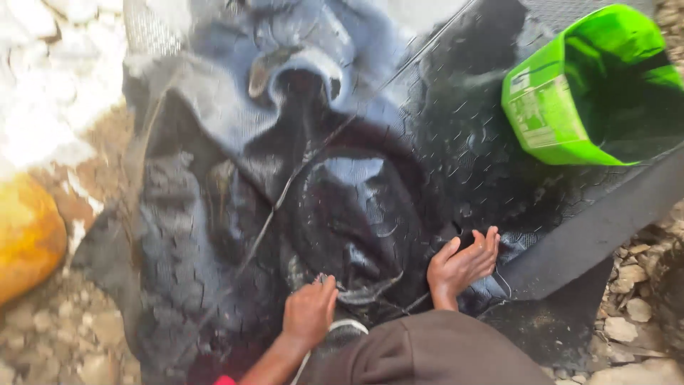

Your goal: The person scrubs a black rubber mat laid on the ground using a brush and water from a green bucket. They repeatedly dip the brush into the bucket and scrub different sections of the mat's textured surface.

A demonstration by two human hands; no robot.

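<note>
A wet dark black and blue-grey garment lies spread over a black textured rubber mat. My left hand presses down on the near edge of the garment, fingers curled onto the cloth. My right hand hovers just to the right of it, palm turned up, fingers spread, holding nothing. A thin cord or wire runs diagonally across the garment. My brown-clothed knee fills the bottom middle.
A green plastic container lies tipped on its side at the upper right, its mouth facing right. An orange-yellow rounded object sits at the left edge. Stony rubble ground surrounds the mat, with white foam or pale stones at the upper left.
</note>
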